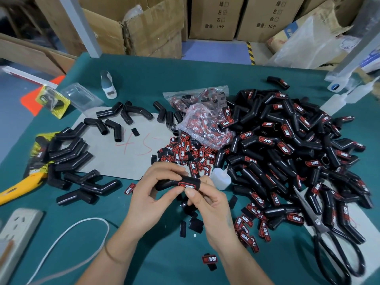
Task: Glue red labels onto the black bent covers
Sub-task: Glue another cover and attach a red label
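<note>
Black bent rubber cover (176,183) held up over the near middle of the green-felt table (144,254), red-and-black printed label (188,186) already sitting on its side. Left hand (152,194) wrapped around the cover's left end, thumb lying along the label's lower edge; right hand (207,199) pinching the right end, thumb pressing just under the label, so both grips closed on that one cover. Looks like the pressing-down step, can't tell if the glue has set. Just right of the hands, small white squeeze bottle of glue (221,178) standing on the table. Beyond that, loose spread of red labels (185,151) and a crinkly clear plastic bag of more labels (205,122). Off to the right, huge heap of labelled black covers (287,153), so plenty done already by the look of it. On the left, around the grey cardboard sheet (127,159), a much smaller bunch of bare black covers (72,153) with no label showing, probably what's left, maybe a couple dozen. Black-handled steel scissors (329,233) at the right edge, white power strip (16,229) bottom left, brown cardboard boxes (154,27) stacked behind. Mostly done, short stretch to go, going by the two piles.
</note>
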`<state>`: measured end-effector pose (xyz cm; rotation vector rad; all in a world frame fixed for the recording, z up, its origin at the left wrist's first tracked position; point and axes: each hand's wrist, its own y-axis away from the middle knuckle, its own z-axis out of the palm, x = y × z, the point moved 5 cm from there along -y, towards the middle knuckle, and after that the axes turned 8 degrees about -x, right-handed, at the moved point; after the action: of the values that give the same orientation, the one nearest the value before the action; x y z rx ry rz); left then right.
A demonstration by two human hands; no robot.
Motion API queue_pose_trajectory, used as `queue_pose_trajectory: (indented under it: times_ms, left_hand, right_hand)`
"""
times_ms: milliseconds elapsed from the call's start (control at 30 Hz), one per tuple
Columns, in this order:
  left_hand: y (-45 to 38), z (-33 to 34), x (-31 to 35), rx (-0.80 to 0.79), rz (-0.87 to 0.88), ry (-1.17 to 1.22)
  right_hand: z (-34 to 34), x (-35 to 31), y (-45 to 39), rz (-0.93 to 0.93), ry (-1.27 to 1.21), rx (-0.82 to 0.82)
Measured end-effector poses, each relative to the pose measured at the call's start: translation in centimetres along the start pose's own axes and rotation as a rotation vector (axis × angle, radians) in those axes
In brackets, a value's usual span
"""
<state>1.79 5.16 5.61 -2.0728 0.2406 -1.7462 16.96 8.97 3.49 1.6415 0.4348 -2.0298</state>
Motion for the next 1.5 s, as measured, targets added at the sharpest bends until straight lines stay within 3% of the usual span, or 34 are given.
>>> queue_pose_trajectory:
  times_ms: [167, 500, 700, 833, 967, 1233, 1367, 1500]
  left_hand:
    - [0.2, -0.1, 0.3, 0.065, 0.099, -0.202]
    - [0.4, -0.2, 0.4, 0.146, 0.095, -0.139]
    - [0.2, 0.2, -1.4, 0.23, -0.238, 0.414]
    - [0.4, 0.8, -2.0, 0.252, -0.317, 0.642]
    - [0.5, 1.8, -1.6, 0.18, -0.358, 0.643]
    - [0.8, 0.9, -1.6, 0.297, -0.395, 0.391]
    - [0.5, 1.2, -1.5, 0.202, -0.394, 0.369]
    - [0.7, 1.0, -1.7, 0.208, -0.391, 0.363]
  right_hand:
    - [0.0, 0.1, 0.0, -0.004, -0.029, 0.002]
    - [0.2, 0.5, 0.0, 0.013, -0.05, 0.016]
    - [0.5, 0.8, 0.1, 0.024, -0.038, 0.007]
    - [1.2, 1.6, 0.1, 0.083, -0.179, -0.025]
    - [2.5, 2.0, 0.3, 0.154, -0.472, -0.099]
    - [3.7, 2.2, 0.8, 0.248, -0.801, -0.207]
    - [3.5, 2.1, 0.9, 0.239, -0.864, -0.21]
    - [3.5, 1.9, 0.8, 0.236, -0.856, -0.201]
